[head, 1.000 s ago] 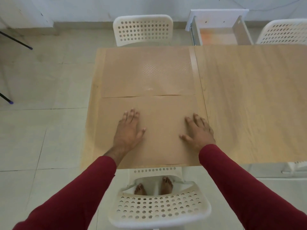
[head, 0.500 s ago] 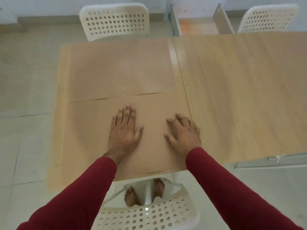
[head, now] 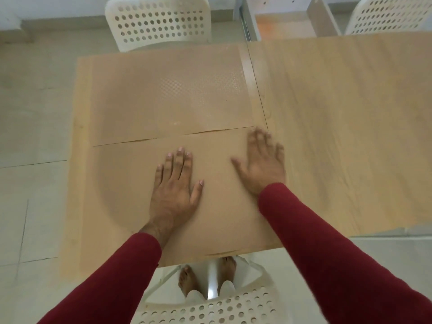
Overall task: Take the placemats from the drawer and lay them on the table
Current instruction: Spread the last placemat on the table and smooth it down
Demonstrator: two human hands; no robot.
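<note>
Two tan placemats lie flat on the left half of the light wooden table point(head: 339, 127). The far placemat point(head: 168, 94) lies by the far edge and the near placemat point(head: 131, 195) lies by my edge; their long sides meet. My left hand point(head: 175, 185) rests palm down on the near placemat, fingers spread. My right hand point(head: 261, 164) is blurred, palm down with fingers apart over the near placemat's right edge. Neither hand holds anything. The open white drawer point(head: 252, 22) stands beyond the table's far edge, and no placemat shows in the visible part of it.
A white perforated chair point(head: 159, 19) stands past the far edge, another point(head: 392, 15) at the far right, and a third point(head: 210, 309) right under me by my feet. Pale tiled floor point(head: 32, 136) lies to the left.
My right hand has slid forward and to the right across the near placemat. My left hand stays pressed in place. The view has moved closer to the table.
</note>
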